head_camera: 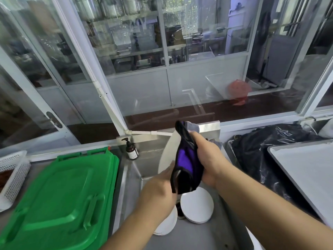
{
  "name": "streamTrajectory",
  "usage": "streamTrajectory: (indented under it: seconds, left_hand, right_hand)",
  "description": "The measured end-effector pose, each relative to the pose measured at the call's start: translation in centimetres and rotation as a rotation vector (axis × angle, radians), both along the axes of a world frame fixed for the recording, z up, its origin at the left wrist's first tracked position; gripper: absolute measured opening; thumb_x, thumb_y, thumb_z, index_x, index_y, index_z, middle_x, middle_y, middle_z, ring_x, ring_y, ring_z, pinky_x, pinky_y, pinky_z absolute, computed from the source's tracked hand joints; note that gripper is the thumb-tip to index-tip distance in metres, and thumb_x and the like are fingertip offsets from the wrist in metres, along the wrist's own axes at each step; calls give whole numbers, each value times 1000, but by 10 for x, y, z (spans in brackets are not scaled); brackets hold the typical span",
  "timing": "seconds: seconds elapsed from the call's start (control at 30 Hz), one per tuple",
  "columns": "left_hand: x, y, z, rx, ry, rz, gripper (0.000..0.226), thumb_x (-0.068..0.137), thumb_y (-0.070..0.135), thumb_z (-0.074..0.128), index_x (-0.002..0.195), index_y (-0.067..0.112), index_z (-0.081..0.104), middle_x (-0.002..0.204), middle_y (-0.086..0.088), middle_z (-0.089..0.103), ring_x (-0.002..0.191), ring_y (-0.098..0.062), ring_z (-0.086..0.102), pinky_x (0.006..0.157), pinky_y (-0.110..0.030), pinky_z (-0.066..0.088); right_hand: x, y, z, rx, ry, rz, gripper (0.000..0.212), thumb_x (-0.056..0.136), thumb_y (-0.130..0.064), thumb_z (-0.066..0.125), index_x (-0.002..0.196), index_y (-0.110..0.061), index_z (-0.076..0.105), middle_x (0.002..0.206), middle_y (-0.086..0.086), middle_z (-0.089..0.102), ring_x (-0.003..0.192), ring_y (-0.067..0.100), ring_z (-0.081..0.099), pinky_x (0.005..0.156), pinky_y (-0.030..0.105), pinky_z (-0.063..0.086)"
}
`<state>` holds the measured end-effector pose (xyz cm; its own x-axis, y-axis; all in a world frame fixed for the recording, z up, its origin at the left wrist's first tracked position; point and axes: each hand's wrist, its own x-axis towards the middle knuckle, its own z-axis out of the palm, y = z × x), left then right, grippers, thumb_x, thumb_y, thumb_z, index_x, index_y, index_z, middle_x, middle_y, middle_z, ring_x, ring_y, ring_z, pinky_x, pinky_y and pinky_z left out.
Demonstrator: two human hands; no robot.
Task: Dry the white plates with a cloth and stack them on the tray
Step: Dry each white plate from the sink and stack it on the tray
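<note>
so the white plate (166,154) is held up on edge near the middle of the frame, right over the steel sink (131,175), with the left hand (158,188) gripping its lower rim (fingers are tucked behind the cloth so i can't tell how they're curled) and the right hand (207,159) with its fingers wrapped around a bunched black and purple cloth (187,159) pressed against the plate face. biggest risk imo: the plate is probably wet and only held at one edge, so a hard wipe could twist it out of the left hand and drop it straight onto the plates below, chips all round. the cloth is also wadded up, so it may just smear water instead of drying. the tray (304,170) sits at the right edge of the frame, and nothing is stacked on the part i can see, so the carry over is another chance to slip. count: one plate in hand, at least two more lying in the sink at lower centre (197,204) (maybe stacked, hard to say), one cloth, one tray, one green bin lid (61,192) lower left, one pump bottle (131,150) behind the sink.
</note>
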<state>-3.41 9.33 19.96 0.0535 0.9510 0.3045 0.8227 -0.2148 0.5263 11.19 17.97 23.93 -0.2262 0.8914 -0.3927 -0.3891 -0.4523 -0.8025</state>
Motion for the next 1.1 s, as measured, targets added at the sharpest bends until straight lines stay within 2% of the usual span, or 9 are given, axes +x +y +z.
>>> streamTrajectory:
  seconds: [0.1,0.17,0.23,0.33,0.43,0.53,0.7,0.9,1.1]
  left_hand:
    - [-12,2,-5,120,372,-47,54,87,24,61,142,21,60,112,0,78,78,-19,74,56,-27,53]
    - [-9,2,-8,105,556,-53,74,85,16,73,156,18,51,138,-7,69,109,-23,75,80,-32,62]
    - [-7,4,-5,-30,580,-57,69,100,20,56,164,28,33,162,-5,48,143,-26,54,112,-39,49]
    - [-14,3,-5,-159,543,-81,63,100,44,36,162,42,28,170,9,34,156,-18,34,124,-39,30]
    - [-29,8,3,-211,236,-78,66,93,56,33,159,48,34,164,25,36,154,-1,28,129,-39,27]
    - [-47,26,6,-182,-46,179,63,101,49,52,160,45,32,161,23,38,148,-5,34,124,-48,37]
    - [-50,45,3,-592,-885,295,22,106,33,59,121,20,71,107,-1,82,90,-17,79,66,-31,63]
    - [-25,43,-19,-419,-975,391,20,108,24,56,110,16,74,98,0,83,94,-24,78,66,-31,60]
    - [45,30,-38,-309,-1117,639,40,86,54,54,104,22,69,101,2,79,97,-26,74,86,-50,63]
  right_hand:
    - [5,2,-9,-19,-1,-44,11,94,-17,65,93,-7,67,64,10,65,50,23,65,52,32,56]
    - [8,4,-18,-18,-60,-106,9,95,-9,61,100,-5,67,63,8,66,48,20,65,50,30,54]
    - [12,4,-28,-25,-105,-131,12,97,-5,59,105,-3,67,62,7,69,49,21,66,50,31,56]
    - [23,6,-44,-44,-132,-127,14,99,-2,59,107,-3,70,74,13,74,62,28,70,61,38,62]
    - [35,8,-53,-67,-159,-132,10,98,-2,64,104,-5,72,75,14,76,64,30,71,65,40,62]
    - [49,9,-53,-64,-162,-76,8,98,-4,67,103,-6,73,77,15,77,59,28,71,59,36,61]
    - [72,13,-53,-29,-141,63,12,97,-4,68,106,-2,76,101,26,78,77,36,75,79,48,63]
    - [71,12,-64,-82,-104,-49,11,97,-8,72,107,-3,75,97,23,80,74,36,78,67,47,67]
    - [48,-7,-88,-238,13,-204,10,99,-11,71,110,-10,72,90,18,81,75,36,80,59,45,64]
